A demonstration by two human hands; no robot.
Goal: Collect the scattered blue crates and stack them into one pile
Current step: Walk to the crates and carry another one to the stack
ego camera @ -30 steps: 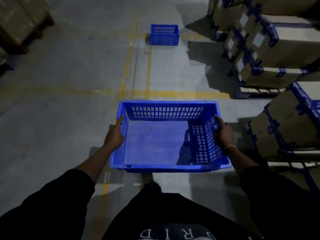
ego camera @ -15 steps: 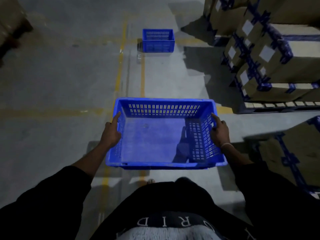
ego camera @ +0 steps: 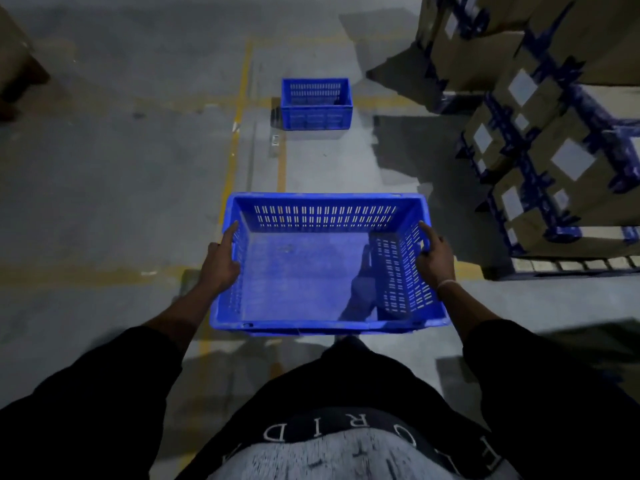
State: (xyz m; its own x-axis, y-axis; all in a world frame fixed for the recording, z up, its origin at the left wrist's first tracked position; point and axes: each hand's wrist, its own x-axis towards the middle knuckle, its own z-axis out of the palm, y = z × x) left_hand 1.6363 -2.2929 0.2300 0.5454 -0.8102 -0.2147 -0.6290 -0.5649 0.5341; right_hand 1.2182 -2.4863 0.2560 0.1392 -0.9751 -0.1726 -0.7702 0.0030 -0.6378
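I hold an empty blue crate with slotted walls level in front of my waist, above the floor. My left hand grips its left wall, index finger stretched along the rim. My right hand grips the right wall the same way. A second blue crate stands on the concrete floor straight ahead, on a yellow line crossing, a few steps away and apart from the one I carry.
Pallets of stacked cardboard boxes strapped with blue tape line the right side. Another pallet edge shows at the far left. Yellow floor lines run ahead between them over the grey concrete.
I have walked forward with the crate in both hands. The far crate and the boxes on the right have come closer and lower in view.
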